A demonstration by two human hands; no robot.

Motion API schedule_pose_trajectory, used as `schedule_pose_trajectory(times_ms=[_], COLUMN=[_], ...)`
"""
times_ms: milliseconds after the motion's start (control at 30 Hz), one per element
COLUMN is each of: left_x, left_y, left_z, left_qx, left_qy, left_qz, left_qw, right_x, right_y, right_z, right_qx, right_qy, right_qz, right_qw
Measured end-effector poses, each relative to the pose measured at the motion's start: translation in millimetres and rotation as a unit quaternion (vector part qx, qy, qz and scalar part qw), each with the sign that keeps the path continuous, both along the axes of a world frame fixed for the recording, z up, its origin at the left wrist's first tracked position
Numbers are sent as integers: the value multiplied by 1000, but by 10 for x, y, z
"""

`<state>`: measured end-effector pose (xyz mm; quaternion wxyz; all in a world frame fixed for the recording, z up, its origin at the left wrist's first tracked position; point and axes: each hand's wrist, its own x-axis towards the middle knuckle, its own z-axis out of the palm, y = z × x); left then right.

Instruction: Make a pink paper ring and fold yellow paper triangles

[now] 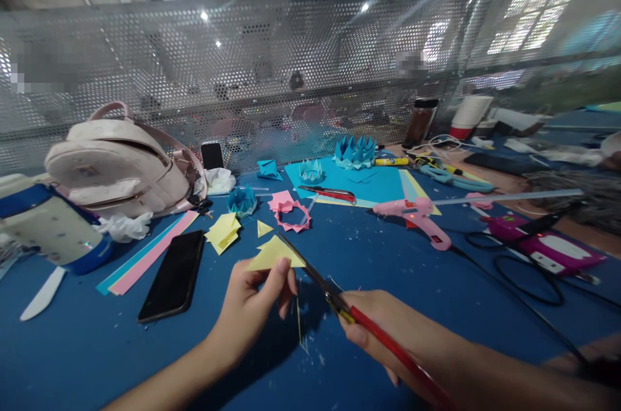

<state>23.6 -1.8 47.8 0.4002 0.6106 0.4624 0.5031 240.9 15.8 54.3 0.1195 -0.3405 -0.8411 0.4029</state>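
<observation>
My left hand (264, 294) pinches a folded yellow paper triangle (276, 254) between thumb and fingers. Red-handled scissors (388, 336) are gripped in my right hand (373, 314); their blades lie along the right edge of the triangle. A thin yellow strip (299, 323) hangs or lies just below the blades. Beyond my hands are a small yellow triangle (263, 228), a stack of yellow paper pieces (223, 233) and a pink ring of folded paper (295, 226). Part of the blades is hidden behind the paper.
A black phone (172, 275), paper strips (150, 255) and a pale backpack (116, 165) stand left. A pink glue gun (420, 217) with its cable and a purple power strip (546, 246) lie right. Behind are a red cutter (334, 193), blue sheets (383, 184) and a perforated metal screen (291, 55).
</observation>
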Motion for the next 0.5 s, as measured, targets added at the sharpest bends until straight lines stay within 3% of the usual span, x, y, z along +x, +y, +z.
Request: schedule_pose_trajectory(times_ms=[333,500], left_x=[17,17], left_y=[13,9], left_z=[30,40], left_qx=[-22,-33], left_qy=[-30,-44], left_qz=[-9,-13], left_qw=[999,998], right_x=[-3,61], right_y=[24,61], right_z=[-39,-183], right_qx=[22,23], right_qy=[-10,0], right_qz=[1,7], right_qw=[1000,1000])
